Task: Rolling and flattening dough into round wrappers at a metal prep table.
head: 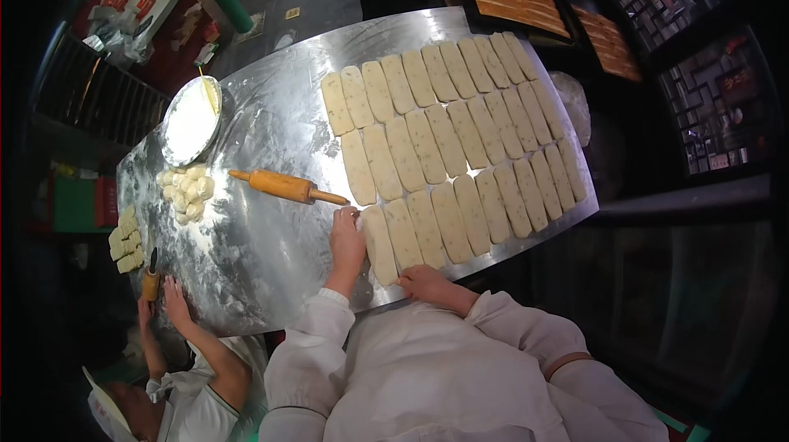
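On a floured metal table [265, 269] lie three rows of long flat dough strips with dark flecks. The nearest row's leftmost dough strip [380, 245] lies between my two hands. My left hand [347, 245] touches its upper left edge, fingers bent, close to one handle of a wooden rolling pin [280, 187]. At the strip's near end is my right hand [425, 285], its fingertips on the dough's corner. Whether either hand grips the strip is hard to see. The rolling pin lies untouched, left of the strips.
A round bowl of white flour [192, 121] stands at the table's left, beside piled dough balls [185, 189]. Cut dough pieces [126, 242] lie at the far left edge. A co-worker's hands [175, 303] are near a small rolling pin [150, 285]. Another person stands beyond, by trays of browned pastry [518, 1].
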A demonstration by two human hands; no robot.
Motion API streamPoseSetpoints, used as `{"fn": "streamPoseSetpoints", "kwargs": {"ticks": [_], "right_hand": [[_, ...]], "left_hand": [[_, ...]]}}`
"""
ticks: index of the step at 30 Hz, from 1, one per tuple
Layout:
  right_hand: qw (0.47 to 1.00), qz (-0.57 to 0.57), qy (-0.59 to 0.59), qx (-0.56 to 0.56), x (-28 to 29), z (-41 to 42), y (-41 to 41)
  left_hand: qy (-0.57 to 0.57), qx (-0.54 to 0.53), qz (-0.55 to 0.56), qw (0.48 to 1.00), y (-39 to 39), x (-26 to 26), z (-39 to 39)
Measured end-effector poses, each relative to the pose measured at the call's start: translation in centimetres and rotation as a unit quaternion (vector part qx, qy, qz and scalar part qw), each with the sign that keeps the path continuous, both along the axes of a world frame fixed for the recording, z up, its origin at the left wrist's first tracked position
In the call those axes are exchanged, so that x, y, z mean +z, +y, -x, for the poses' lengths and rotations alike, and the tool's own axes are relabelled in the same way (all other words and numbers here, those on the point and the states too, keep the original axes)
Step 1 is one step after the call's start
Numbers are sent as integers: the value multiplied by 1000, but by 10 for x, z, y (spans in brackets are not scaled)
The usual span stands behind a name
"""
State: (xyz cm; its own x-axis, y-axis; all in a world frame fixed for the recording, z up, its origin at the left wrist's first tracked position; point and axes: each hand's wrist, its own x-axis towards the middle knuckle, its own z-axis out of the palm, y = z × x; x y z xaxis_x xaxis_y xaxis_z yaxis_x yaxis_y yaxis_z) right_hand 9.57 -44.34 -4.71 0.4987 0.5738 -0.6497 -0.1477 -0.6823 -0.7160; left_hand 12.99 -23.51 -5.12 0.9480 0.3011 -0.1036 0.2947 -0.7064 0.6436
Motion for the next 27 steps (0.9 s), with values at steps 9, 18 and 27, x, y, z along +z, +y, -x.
{"fn": "streamPoseSetpoints", "kwargs": {"ticks": [9,18,27], "right_hand": [[962,-29,-260,-73,-1,-35,-15],[815,-128,-538,173,-11,-71,43],[835,-56,-494,235,-12,-78,43]], "left_hand": [[72,4,28,997,-33,-15,38],[93,-13,-27,995,-21,-18,49],[120,-47,-2,992,-26,-24,68]]}}
